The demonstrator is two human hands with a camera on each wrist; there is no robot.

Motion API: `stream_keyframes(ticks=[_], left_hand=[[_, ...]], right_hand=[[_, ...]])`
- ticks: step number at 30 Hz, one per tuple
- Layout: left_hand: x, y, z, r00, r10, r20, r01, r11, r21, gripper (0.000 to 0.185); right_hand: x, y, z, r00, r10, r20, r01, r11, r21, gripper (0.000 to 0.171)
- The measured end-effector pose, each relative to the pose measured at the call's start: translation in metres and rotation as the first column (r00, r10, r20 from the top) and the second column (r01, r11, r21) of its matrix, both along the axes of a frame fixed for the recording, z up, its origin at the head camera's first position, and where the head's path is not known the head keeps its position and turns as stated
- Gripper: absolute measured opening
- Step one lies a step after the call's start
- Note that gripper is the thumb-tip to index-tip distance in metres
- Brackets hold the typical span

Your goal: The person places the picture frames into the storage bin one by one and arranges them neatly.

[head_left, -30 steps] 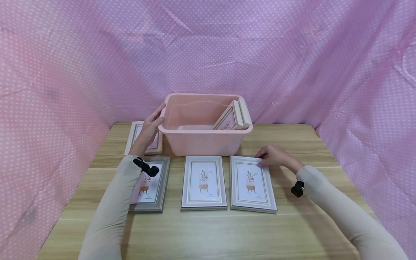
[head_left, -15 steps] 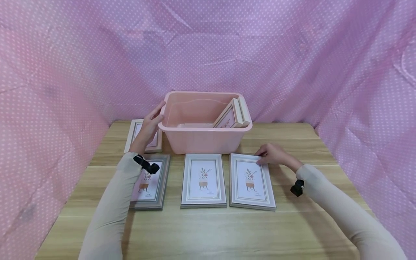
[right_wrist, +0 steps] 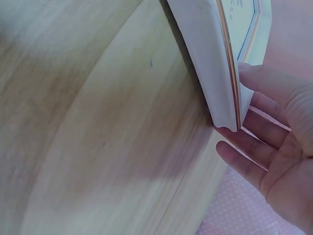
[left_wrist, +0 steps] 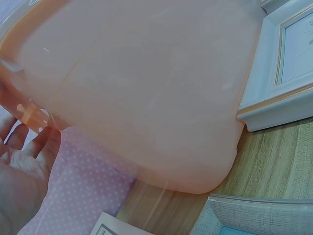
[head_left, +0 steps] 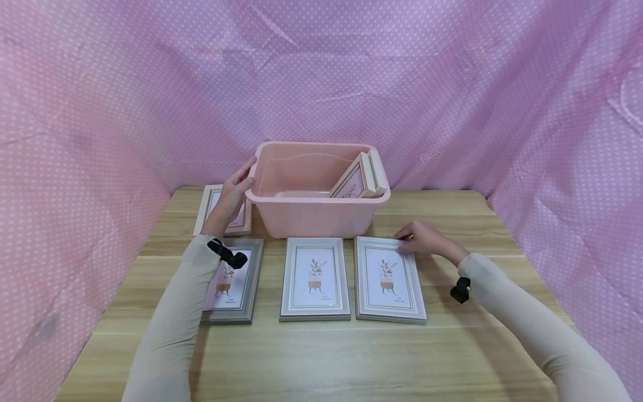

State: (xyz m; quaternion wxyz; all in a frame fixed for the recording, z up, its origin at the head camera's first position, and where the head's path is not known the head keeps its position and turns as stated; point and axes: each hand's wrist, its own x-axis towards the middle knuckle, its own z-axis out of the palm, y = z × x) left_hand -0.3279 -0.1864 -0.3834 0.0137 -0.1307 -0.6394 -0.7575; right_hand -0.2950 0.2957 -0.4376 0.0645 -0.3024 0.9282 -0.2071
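The rightmost white picture frame (head_left: 389,279) lies face-up, slightly skewed, near the open-topped pink bin (head_left: 318,219).

Cream frames (head_left: 368,176), lower ends hidden inside the pink tub (head_left: 316,219), grey frame (head_left: 240,286) at its front left partly behind a sleeve (head_left: 171,318)

A small curtained-off recording corner is suggested: a wood-grain surface (head_left: 321,357) is enclosed at the back and both sides by pink polka-dotted fabric (head_left: 321,72), and a small black camera (head_left: 234,259) is worn on each wrist. The kind of building cannot be told.
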Motion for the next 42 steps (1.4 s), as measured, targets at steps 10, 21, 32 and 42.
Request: stream_keyframes(ticks=[10, 21, 32, 42], left_hand=[[-0.002, -0.002, -0.005, 1.0, -0.015, 0.006, 0.015, 1.0, 0.014, 0.058], [-0.004, -0.002, -0.004, 1.0, -0.014, 0.002, 0.014, 1.0, -0.016, 0.058], [-0.003, -0.002, -0.001, 1.0, 0.001, 0.01, -0.001, 1.0, -0.023, 0.058], [-0.001, -0.002, -0.002, 1.0, 0.008, 0.005, -0.008, 1.0, -0.024, 0.057]], right_hand=[[-0.004, -0.002, -0.002, 1.0, 0.009, 0.026, -0.008, 0.999, -0.042, 0.026], [-0.011, -0.006, 0.003, 0.989, 0.051, 0.138, -0.021, 0.977, -0.211, 0.024], [-0.015, 0.002, 0.027, 0.928, 0.031, 0.372, 0.082, 0.956, -0.282, 0.026], [-0.016, 0.006, 0.049, 0.894, 0.039, 0.446, 0.075, 0.969, -0.234, 0.032]])
